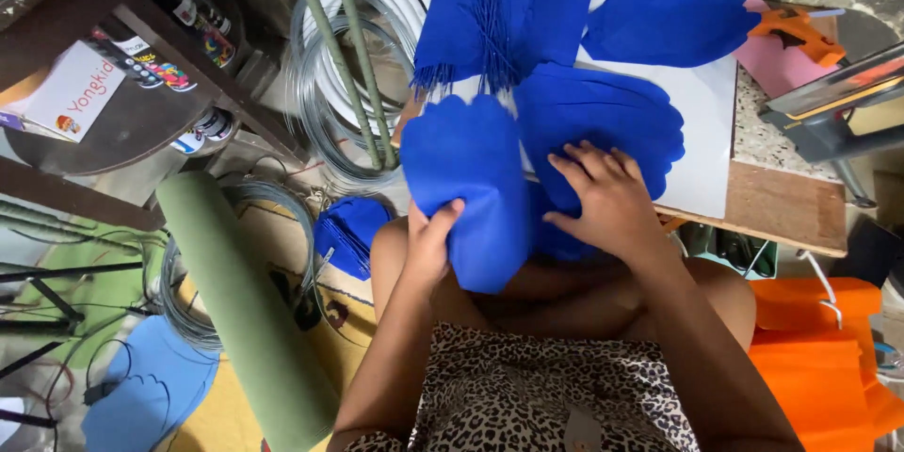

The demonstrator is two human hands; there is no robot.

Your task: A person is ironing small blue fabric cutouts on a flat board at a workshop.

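Observation:
My left hand (431, 243) grips the lower left edge of a blue foam petal (468, 188) held over my lap. My right hand (607, 196) lies fingers spread on another blue petal (603, 113) at the near edge of a white sheet (706, 132) on a low wooden board (786, 212). Two more blue petals lie further back, one (499, 14) with thin blue wires across it, the other (670, 8) at the top right. An orange glue gun (799, 33) rests on a pink sheet beyond them.
A green foam roll (240, 311) leans at the left beside wire coils (325, 75) and green rods (353, 47). More blue pieces (350, 231) lie on the floor. Orange paper (824, 358) sits at the right, a dark shelf (113, 85) with bottles at the upper left.

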